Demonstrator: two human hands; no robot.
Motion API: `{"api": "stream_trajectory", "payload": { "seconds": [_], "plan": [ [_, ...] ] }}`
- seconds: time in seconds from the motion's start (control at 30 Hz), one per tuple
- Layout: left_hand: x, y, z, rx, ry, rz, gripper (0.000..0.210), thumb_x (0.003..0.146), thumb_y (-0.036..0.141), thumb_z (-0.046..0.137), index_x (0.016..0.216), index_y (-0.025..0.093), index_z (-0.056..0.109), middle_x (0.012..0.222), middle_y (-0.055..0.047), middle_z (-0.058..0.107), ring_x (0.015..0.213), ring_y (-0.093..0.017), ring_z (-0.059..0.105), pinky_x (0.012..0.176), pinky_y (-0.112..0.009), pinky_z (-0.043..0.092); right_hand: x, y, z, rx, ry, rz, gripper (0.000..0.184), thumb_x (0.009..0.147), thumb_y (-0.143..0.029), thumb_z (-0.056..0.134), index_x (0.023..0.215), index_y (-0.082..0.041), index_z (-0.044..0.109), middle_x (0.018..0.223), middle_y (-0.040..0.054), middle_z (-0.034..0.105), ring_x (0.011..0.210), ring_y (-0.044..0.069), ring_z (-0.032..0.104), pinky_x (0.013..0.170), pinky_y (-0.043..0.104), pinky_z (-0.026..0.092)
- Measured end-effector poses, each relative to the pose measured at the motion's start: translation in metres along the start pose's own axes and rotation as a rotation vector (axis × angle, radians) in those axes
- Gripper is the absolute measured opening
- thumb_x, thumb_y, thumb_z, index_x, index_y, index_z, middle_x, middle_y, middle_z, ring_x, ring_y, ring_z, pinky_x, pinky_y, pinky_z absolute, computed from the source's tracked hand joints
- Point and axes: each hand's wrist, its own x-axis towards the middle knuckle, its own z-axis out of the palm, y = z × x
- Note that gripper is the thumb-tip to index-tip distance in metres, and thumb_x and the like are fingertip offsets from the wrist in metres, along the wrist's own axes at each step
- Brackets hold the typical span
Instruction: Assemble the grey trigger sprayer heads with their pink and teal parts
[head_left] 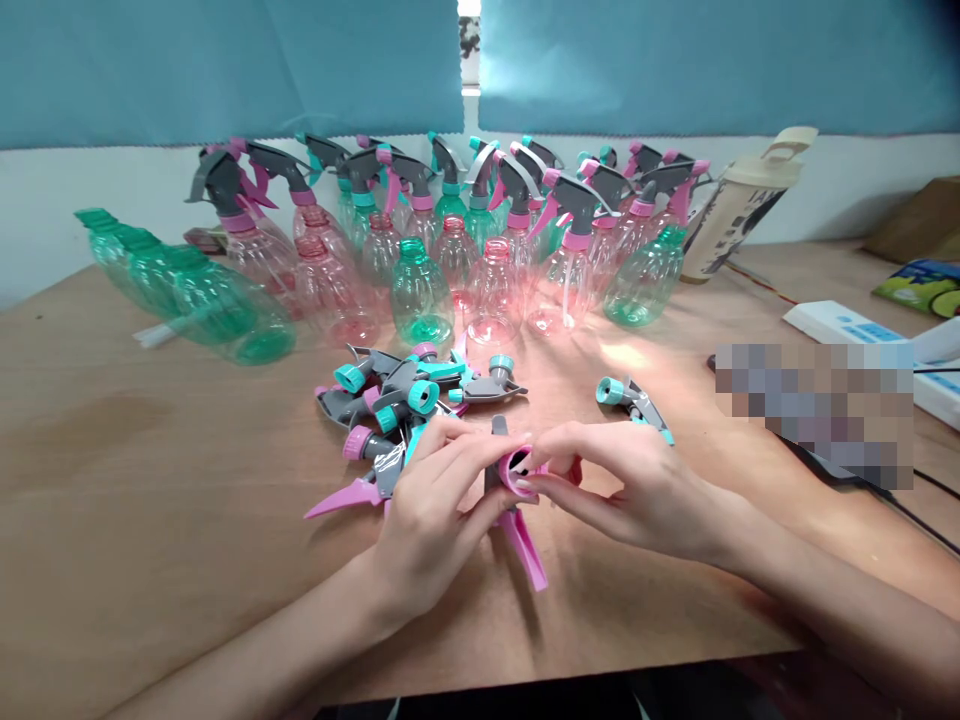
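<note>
Close to the table's front edge, my left hand grips a trigger spray head with a grey body and a pink lever. Its pink collar faces me, mouth open. My right hand pinches at that collar, thumb and index fingertip on the rim and mouth; whether a small part sits between them I cannot make out. A pile of loose spray heads, grey with teal or pink parts, lies just beyond my left hand. One more teal-collared spray head rests beyond my right hand.
Rows of pink and green bottles, some with spray heads and some bare like the green bottle, stand across the back. Several green bottles lean at left. A beige tumbler, white power strip and pixelated object are at right.
</note>
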Motion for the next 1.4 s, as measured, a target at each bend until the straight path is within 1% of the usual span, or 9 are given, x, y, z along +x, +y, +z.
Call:
{"api": "stream_trajectory", "payload": {
  "seconds": [0.23,0.33,0.43,0.63,0.73,0.97,1.17,1.27,1.4],
  "plan": [
    [-0.001,-0.001,0.001,0.020,0.011,0.077,0.022,0.086,0.013,0.063,0.106,0.013,0.057,0.090,-0.006,0.068,0.082,-0.017,0.051,0.074,-0.031,0.048,0.003,-0.003,-0.004,-0.152,-0.070,-0.049,0.019,0.092,-0.018,0.051,0.109,-0.014,0.058,0.079,0.0020,0.067,0.066,0.012,0.060,0.061,0.024,0.044],
    [-0.001,-0.001,0.001,0.007,-0.002,0.083,0.019,0.087,0.014,0.062,0.105,0.014,0.057,0.090,-0.006,0.069,0.082,-0.018,0.051,0.074,-0.032,0.048,0.004,-0.008,-0.008,-0.183,-0.110,-0.065,0.015,0.095,-0.019,0.047,0.097,-0.015,0.061,0.077,0.0025,0.064,0.067,0.012,0.057,0.059,0.023,0.042],
    [0.000,0.000,0.002,-0.012,-0.020,0.085,0.018,0.088,0.014,0.060,0.106,0.013,0.057,0.093,-0.007,0.069,0.084,-0.018,0.052,0.074,-0.033,0.048,0.005,-0.012,-0.013,-0.242,-0.171,-0.056,0.021,0.097,-0.021,0.043,0.086,-0.017,0.061,0.071,0.0006,0.058,0.063,0.012,0.052,0.054,0.024,0.036],
    [0.003,0.002,0.002,-0.017,-0.033,0.072,0.015,0.087,0.018,0.061,0.102,0.016,0.059,0.087,-0.004,0.070,0.080,-0.017,0.053,0.072,-0.031,0.049,0.003,-0.015,-0.016,-0.401,-0.184,-0.108,0.022,0.093,-0.007,0.041,0.083,-0.013,0.059,0.068,0.0018,0.054,0.062,0.013,0.047,0.051,0.026,0.029],
    [0.002,0.003,0.002,-0.049,-0.058,0.066,0.018,0.084,0.017,0.065,0.101,0.016,0.060,0.086,-0.002,0.070,0.079,-0.017,0.052,0.073,-0.030,0.048,0.001,-0.015,-0.017,-0.341,-0.184,-0.099,0.021,0.094,-0.007,0.040,0.084,-0.012,0.059,0.069,0.0022,0.055,0.062,0.013,0.048,0.051,0.025,0.031],
    [-0.003,0.002,0.000,-0.111,-0.107,0.012,0.020,0.084,0.015,0.065,0.104,0.016,0.061,0.087,-0.004,0.071,0.079,-0.018,0.055,0.075,-0.032,0.047,-0.001,-0.018,-0.027,-0.134,-0.263,0.053,0.025,0.096,-0.016,0.040,0.081,-0.016,0.059,0.070,0.0012,0.057,0.061,0.012,0.054,0.053,0.022,0.041],
    [-0.001,-0.001,-0.003,-0.084,-0.068,-0.067,0.024,0.086,0.011,0.060,0.109,0.018,0.059,0.089,-0.004,0.071,0.079,-0.017,0.057,0.073,-0.033,0.049,-0.002,-0.012,-0.034,0.095,-0.161,0.181,0.011,0.092,-0.015,0.049,0.089,-0.020,0.058,0.078,0.0001,0.064,0.070,0.011,0.061,0.062,0.022,0.047],
    [-0.001,0.001,-0.003,-0.081,-0.062,-0.074,0.024,0.086,0.011,0.061,0.109,0.019,0.059,0.089,-0.003,0.070,0.078,-0.017,0.056,0.073,-0.032,0.049,-0.001,-0.008,-0.030,0.168,-0.091,0.196,0.007,0.089,-0.013,0.054,0.091,-0.019,0.058,0.079,-0.0002,0.065,0.070,0.010,0.060,0.062,0.021,0.047],
    [-0.002,0.002,-0.001,-0.088,-0.058,-0.072,0.026,0.085,0.010,0.063,0.109,0.017,0.058,0.089,-0.003,0.069,0.079,-0.016,0.054,0.073,-0.031,0.048,0.002,-0.007,-0.021,0.272,-0.074,0.209,0.005,0.085,-0.017,0.064,0.085,-0.017,0.060,0.075,-0.0014,0.063,0.067,0.008,0.057,0.060,0.019,0.045]
  ]
}}
